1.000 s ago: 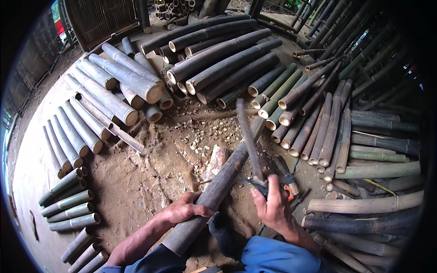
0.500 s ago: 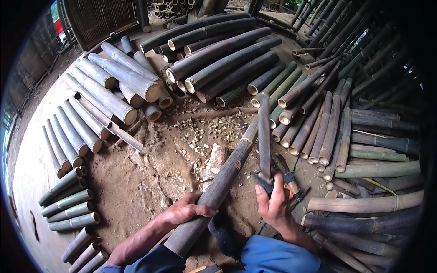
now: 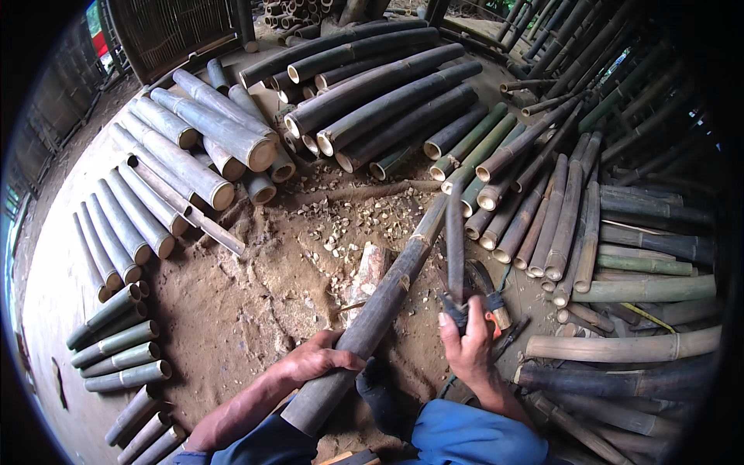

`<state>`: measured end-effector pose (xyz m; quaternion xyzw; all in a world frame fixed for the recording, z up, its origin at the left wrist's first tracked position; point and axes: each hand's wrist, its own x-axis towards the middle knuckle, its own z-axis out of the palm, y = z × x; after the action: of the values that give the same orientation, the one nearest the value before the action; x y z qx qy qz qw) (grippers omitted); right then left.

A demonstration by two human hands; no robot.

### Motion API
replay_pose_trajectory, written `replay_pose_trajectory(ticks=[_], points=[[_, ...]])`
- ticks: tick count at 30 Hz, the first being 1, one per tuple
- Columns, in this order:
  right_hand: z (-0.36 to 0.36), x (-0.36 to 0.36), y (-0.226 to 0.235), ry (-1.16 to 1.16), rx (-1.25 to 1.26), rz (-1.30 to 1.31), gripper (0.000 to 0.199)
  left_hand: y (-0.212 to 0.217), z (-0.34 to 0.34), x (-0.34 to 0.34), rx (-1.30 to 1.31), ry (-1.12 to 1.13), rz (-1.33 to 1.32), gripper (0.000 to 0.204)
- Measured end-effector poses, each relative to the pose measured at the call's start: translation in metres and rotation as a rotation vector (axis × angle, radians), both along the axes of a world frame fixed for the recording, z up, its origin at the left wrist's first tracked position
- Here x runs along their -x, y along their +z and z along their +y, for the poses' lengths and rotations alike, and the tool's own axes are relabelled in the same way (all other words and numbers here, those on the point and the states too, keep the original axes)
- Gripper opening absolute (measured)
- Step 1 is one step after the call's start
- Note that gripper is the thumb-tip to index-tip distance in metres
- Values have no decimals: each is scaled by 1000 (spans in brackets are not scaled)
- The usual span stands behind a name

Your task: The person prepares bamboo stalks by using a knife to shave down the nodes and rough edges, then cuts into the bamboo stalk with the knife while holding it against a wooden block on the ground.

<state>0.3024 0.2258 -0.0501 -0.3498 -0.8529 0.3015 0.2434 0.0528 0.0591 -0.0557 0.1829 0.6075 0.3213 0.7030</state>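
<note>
My left hand (image 3: 316,361) rests on the near end of a long dark bamboo pole (image 3: 380,310) that slants up and to the right across the dirt floor. In my right hand (image 3: 467,349) I grip the handle of a long dark knife (image 3: 455,244). Its blade stands nearly upright just right of the pole, close beside it. A short pale block of wood (image 3: 366,273) lies under the pole's left side, with pale wood chips (image 3: 349,229) scattered around it.
Thick cut bamboo sections (image 3: 186,151) are stacked at left and back. Thinner green and brown poles (image 3: 542,209) lie at right. Short green pieces (image 3: 116,341) line the lower left. A tool with an orange part (image 3: 496,310) lies beside my right hand.
The knife has swung from leaning left over the pole to nearly upright, and my right hand has shifted slightly left toward the pole. The left hand stays on the pole.
</note>
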Motion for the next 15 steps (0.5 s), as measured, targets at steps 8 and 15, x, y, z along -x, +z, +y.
replay_pose_trajectory(ticks=[8,15], points=[[21,-19,-89,58,-254,-414,35,1,4,-2,8,3,-42,90],[26,-30,-93,-90,-110,-24,44,-14,-3,-4,28,50,-74,91]])
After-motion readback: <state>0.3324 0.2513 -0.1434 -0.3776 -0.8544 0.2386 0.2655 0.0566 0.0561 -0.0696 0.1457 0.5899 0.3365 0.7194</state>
